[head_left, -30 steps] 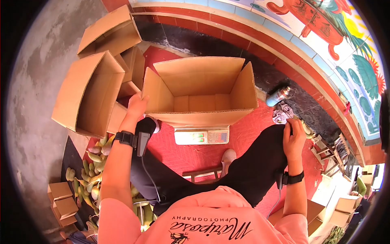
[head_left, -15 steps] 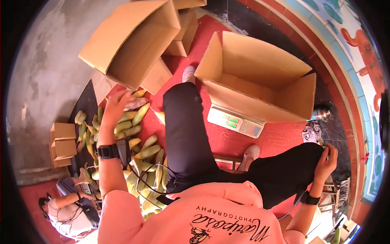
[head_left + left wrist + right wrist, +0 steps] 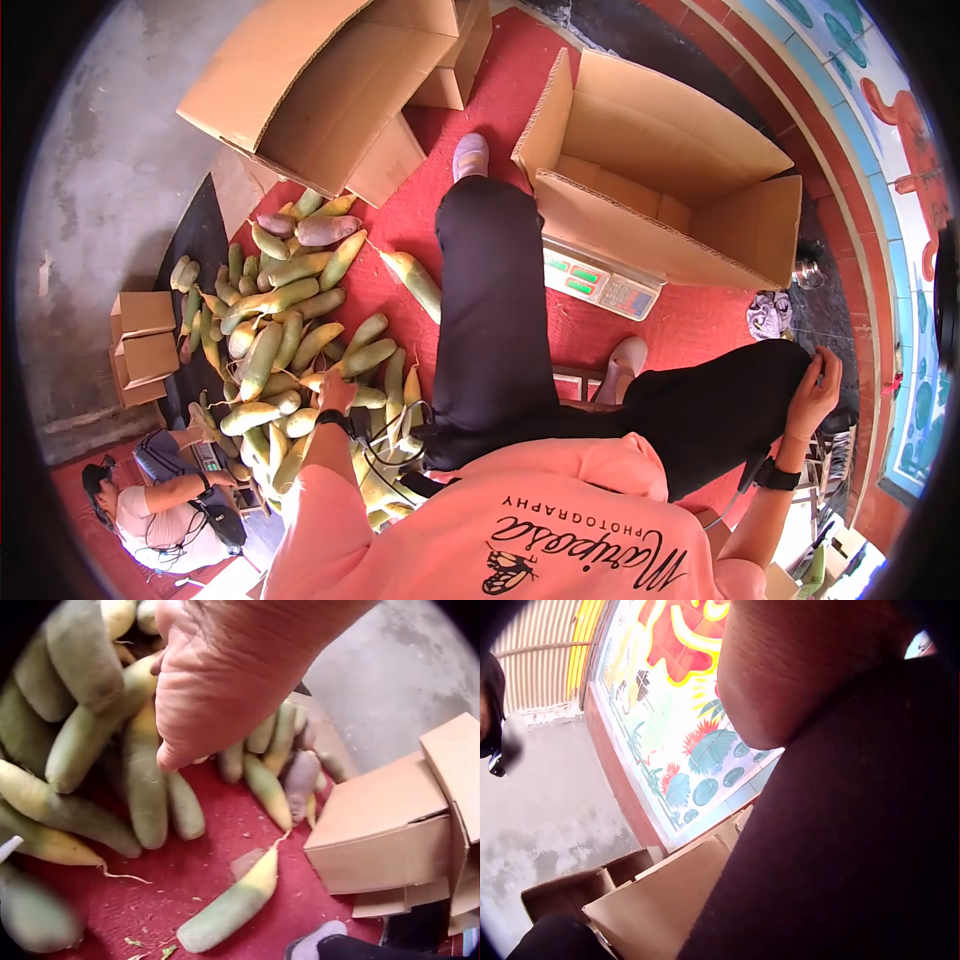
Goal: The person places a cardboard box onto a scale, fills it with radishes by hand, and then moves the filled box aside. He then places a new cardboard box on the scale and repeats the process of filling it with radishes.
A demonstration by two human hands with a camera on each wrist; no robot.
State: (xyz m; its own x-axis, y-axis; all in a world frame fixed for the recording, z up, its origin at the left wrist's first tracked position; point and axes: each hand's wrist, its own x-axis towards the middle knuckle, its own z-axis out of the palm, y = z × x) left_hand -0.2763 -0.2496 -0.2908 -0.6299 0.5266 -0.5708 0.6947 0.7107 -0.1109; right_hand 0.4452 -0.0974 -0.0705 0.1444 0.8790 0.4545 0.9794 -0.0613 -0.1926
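Observation:
A heap of green radishes point(image 3: 262, 360) with pale yellow root ends lies on the red floor covering, to the left of the person's leg. My left hand point(image 3: 336, 392) reaches down into this heap, palm side seen in the left wrist view point(image 3: 225, 682). Its fingertips are hidden there, right at the yellow end of a radish point(image 3: 97, 735), and I cannot tell whether they grip it. One lone radish point(image 3: 415, 284) lies apart, beside the leg. My right hand point(image 3: 815, 393) rests on the right knee with relaxed fingers, holding nothing.
An open cardboard box point(image 3: 655, 225) stands by a lit digital scale point(image 3: 598, 282), overlapping it in the head view. More boxes point(image 3: 330, 90) stand at the upper left. Small cartons point(image 3: 143, 350) sit by the wall. Another person point(image 3: 165, 505) sits at lower left.
My left hand has let go of the large box's edge, swung left and come down into the radish heap. The view has turned left. My right hand stays on the knee.

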